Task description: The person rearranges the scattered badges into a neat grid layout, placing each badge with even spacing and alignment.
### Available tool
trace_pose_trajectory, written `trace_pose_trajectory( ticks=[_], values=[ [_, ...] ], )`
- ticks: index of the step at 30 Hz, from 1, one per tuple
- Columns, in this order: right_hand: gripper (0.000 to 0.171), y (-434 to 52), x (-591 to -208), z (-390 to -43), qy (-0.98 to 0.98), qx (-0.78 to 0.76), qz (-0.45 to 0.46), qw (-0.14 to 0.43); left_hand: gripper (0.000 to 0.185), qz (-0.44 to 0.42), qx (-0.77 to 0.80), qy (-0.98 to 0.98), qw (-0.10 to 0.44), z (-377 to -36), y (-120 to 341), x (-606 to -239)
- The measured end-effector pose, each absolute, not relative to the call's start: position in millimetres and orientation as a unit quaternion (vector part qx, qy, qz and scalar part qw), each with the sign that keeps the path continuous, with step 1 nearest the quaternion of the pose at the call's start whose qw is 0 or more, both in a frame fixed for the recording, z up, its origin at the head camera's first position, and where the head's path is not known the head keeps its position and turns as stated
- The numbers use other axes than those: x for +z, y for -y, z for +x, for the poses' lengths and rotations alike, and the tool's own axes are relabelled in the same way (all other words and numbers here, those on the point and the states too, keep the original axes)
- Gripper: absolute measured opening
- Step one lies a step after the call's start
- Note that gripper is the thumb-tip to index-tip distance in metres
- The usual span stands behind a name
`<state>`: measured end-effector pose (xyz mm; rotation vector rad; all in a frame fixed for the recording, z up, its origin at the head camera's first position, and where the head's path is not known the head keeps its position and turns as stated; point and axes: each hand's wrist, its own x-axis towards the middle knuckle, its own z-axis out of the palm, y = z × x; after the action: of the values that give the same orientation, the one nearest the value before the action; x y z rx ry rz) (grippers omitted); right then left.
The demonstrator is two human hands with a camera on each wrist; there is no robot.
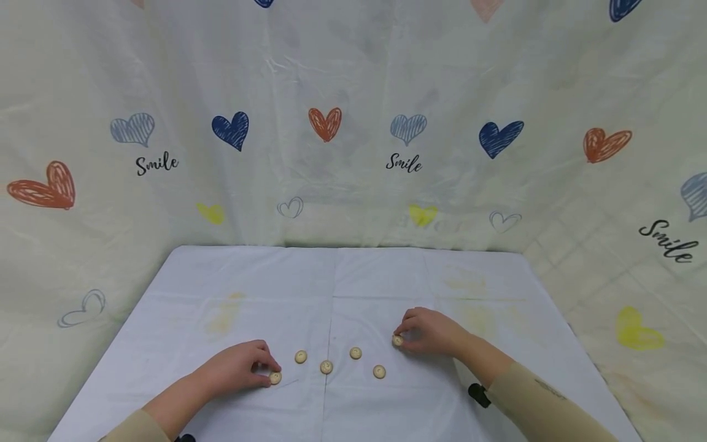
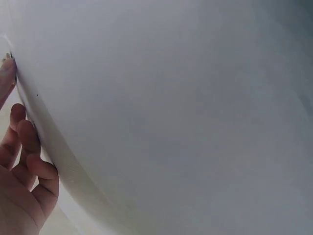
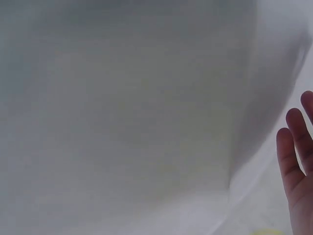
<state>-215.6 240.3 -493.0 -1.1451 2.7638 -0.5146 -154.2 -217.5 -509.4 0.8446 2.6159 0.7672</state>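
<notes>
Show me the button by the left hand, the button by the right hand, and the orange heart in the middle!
Left-hand button [image 1: 275, 378], head view, on its round face.
Right-hand button [image 1: 397, 341], head view, on its visible face.
Orange heart [image 1: 324, 123], head view, on its middle.

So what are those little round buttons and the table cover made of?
The buttons look like pale wood or matte plastic: beige, dull, with small centre holes; too small to be sure. The cover seems thin white cloth, judging by its creases and faint yellowish stains.
</notes>
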Motion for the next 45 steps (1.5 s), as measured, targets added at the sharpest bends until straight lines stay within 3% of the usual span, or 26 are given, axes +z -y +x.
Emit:
trace_pose_trajectory(
  ticks=[21,45],
  values=[
    [0.013,-169.9,-487.3,-280.5,-0.929,-0.217,-0.260,0.148,0.017,0.261,0.284,-0.906,0.175,-156.5,217.2,-507.8],
    [0.030,-137.9,-501.9,-292.5,-0.943,-0.190,-0.234,0.144,0.018,0.253,0.297,-0.903,0.181,-154.6,216.4,-507.1]
  ],
)
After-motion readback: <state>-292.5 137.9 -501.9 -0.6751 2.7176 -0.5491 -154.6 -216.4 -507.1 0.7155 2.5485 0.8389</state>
